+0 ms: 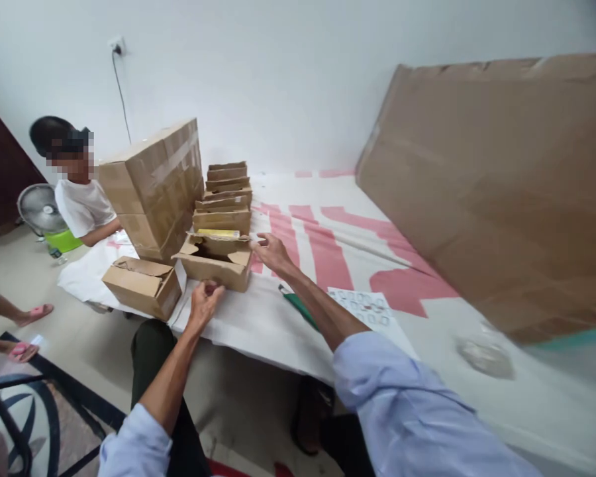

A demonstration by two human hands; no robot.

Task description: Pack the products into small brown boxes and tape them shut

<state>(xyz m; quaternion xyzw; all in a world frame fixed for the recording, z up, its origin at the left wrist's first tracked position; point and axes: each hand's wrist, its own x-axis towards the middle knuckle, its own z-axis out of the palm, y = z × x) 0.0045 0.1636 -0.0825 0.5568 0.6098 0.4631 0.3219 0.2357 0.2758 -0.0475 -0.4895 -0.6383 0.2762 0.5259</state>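
Observation:
An open cardboard box (216, 268) stands at the near edge of the table, its top flaps raised and its inside dark. My left hand (206, 305) is at the box's lower front edge, fingers curled against it. At the far right corner, my right hand (272, 252) pinches the box's edge between thumb and fingers. Behind this box several more open cardboard boxes (223, 218) stand in a row, with a yellow strip (218, 233) showing between the nearest ones. A closed cardboard box (142, 285) sits to the left, a white paper piece (180, 278) beside it.
Stacked taped cartons (163, 172) rise at the left, with a person in a white shirt (87, 202) behind them. A big cardboard sheet (496, 192) leans at the right. A printed paper (367, 308), a green object (300, 310) and a clear plastic bag (485, 354) lie on the cloth-covered table (273, 331).

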